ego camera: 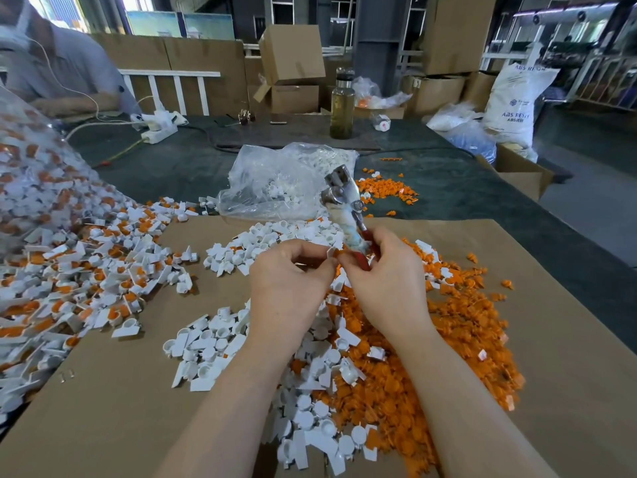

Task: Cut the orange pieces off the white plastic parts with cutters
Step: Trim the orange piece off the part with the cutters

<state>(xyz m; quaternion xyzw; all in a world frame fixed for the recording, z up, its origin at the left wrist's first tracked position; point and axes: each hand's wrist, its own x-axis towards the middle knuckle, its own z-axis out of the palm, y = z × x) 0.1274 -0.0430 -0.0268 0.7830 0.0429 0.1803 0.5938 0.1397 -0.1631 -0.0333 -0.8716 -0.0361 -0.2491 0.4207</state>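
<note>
My left hand [289, 281] pinches a small white plastic part [331, 252] between thumb and fingers. My right hand [382, 277] touches that same part with its fingertips and grips the red-handled cutters [344, 208], whose metal head points up and away. Below my hands lies a heap of cut-off orange pieces [431, 357] mixed with plain white parts [213, 350]. A big pile of white parts with orange pieces still attached [86, 270] spreads over the left.
Brown cardboard [103, 408] covers the near table. A clear bag of white parts [286, 181] lies behind my hands, with loose orange bits [386, 189] beside it. A glass bottle [342, 108], power strips [158, 131] and boxes stand further back. A person sits far left.
</note>
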